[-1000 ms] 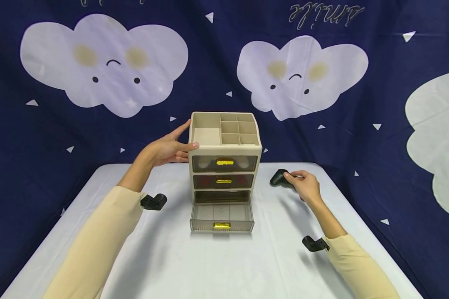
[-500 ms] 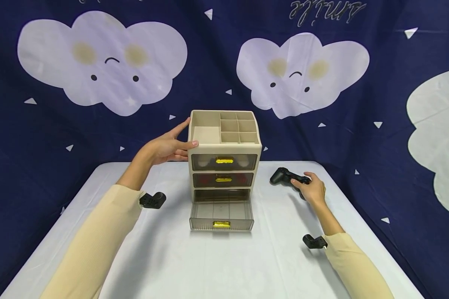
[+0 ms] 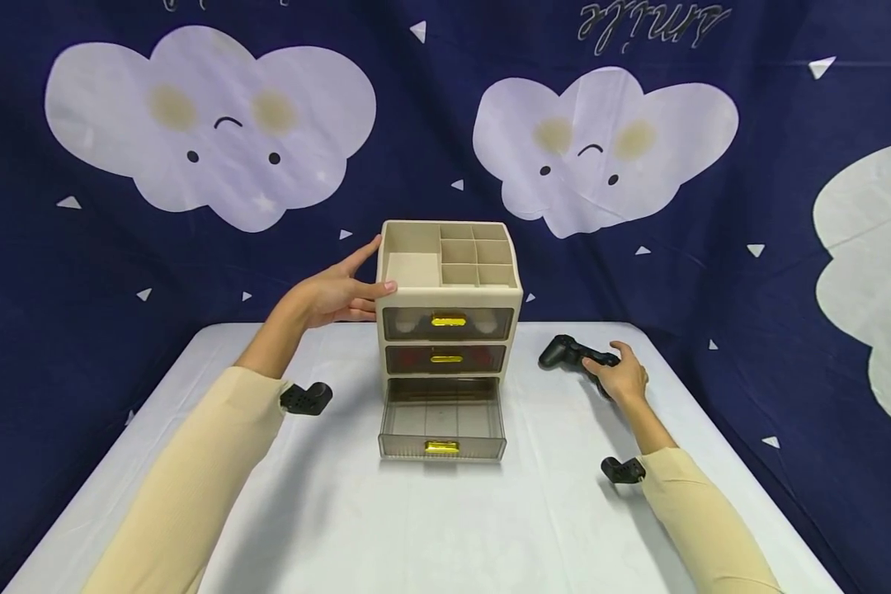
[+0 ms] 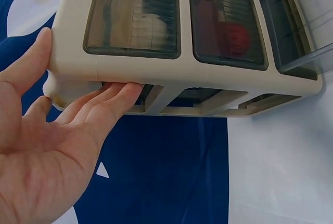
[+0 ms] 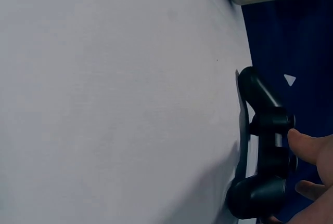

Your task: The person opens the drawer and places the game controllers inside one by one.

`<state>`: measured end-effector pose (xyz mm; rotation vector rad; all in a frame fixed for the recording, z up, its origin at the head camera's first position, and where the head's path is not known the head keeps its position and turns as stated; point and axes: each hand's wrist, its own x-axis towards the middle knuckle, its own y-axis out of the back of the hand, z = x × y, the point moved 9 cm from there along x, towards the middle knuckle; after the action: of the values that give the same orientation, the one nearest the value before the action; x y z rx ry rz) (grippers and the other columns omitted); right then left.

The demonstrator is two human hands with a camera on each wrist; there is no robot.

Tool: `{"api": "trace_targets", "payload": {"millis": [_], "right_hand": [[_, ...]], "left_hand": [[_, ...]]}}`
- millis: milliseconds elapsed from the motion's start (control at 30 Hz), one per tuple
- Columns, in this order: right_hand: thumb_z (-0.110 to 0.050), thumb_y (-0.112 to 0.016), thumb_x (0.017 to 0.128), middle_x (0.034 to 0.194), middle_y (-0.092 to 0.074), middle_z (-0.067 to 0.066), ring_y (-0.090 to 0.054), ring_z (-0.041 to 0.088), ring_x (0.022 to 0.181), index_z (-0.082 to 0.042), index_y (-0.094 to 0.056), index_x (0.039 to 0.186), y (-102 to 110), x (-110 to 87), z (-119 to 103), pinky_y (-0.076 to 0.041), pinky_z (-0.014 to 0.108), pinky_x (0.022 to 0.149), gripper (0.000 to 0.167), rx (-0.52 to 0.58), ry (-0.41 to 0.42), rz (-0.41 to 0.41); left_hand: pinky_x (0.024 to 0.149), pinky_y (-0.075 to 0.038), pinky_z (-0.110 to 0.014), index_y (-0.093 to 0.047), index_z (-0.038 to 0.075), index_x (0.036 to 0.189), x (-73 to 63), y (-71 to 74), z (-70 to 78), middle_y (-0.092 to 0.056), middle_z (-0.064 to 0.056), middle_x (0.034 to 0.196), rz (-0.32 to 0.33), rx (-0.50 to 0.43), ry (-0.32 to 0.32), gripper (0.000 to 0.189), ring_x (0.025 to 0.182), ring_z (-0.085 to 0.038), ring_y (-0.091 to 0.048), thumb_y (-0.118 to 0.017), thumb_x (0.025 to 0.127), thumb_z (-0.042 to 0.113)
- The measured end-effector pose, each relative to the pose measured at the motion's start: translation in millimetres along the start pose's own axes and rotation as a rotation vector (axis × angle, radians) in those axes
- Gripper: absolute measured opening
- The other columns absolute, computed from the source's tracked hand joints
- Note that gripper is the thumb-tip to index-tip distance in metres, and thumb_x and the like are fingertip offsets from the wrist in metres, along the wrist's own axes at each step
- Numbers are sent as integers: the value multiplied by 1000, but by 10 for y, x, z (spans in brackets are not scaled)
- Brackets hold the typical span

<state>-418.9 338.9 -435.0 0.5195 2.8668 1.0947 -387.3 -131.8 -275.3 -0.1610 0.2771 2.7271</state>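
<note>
A beige desktop drawer organizer (image 3: 449, 298) stands in the middle of the table. Its clear grey bottom drawer (image 3: 441, 448) is pulled out, with nothing seen inside; the two upper drawers are pushed in. My left hand (image 3: 330, 297) rests on the organizer's left side, fingers extended along it and thumb at the top front corner. In the left wrist view those fingers lie flat against the side wall. On the right, a black game controller (image 3: 564, 351) lies on the table. My right hand (image 3: 622, 375) holds its right end, thumb on the near side and fingers partly hidden behind.
Pale shapes show through the top drawer (image 4: 140, 26), and something red through the middle drawer (image 4: 234, 37). The white table (image 3: 445, 528) ends just behind the organizer, where a dark blue cloud-print cloth (image 3: 416, 124) hangs. A wrist camera (image 3: 306, 399) sticks out from the left sleeve.
My right hand has shifted right along the controller to its right end, uncovering its middle. The left hand has kept its place on the organizer. The drawers have not moved.
</note>
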Motion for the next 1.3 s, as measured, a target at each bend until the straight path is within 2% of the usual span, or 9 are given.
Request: {"api": "trace_targets", "payload": {"millis": [300, 633, 933, 1300], "right_hand": [[-34, -70, 94, 154, -39, 30, -31, 58, 136, -4, -37, 154, -37, 120, 28, -31, 65, 111, 74, -50, -23, -9], [-34, -69, 95, 149, -39, 34, -27, 56, 139, -5, -42, 152, -60, 120, 93, -30, 64, 112, 69, -44, -39, -33], [-42, -70, 93, 137, -43, 35, -37, 50, 130, -2, -51, 145, -50, 121, 142, -34, 59, 108, 68, -54, 13, 6], [-43, -74, 90, 136, -45, 33, -36, 47, 130, -2, -54, 142, -32, 116, 157, -34, 58, 109, 69, -51, 17, 2]], "left_hand": [[111, -46, -51, 8, 54, 157, -5, -12, 0, -48, -28, 147, -18, 3, 0, 98, 128, -43, -59, -65, 101, 20], [112, -46, -51, 8, 53, 158, -4, -33, 10, -47, -28, 149, -25, 4, -4, 97, 129, -42, -59, -64, 102, 20], [110, -47, -51, 8, 52, 158, -4, -3, 21, -49, -28, 146, -16, 8, -8, 98, 127, -43, -60, -65, 101, 19], [109, -49, -50, 7, 54, 158, -3, 9, -2, -50, -27, 145, -5, 9, 1, 98, 125, -41, -62, -66, 101, 21]]}}
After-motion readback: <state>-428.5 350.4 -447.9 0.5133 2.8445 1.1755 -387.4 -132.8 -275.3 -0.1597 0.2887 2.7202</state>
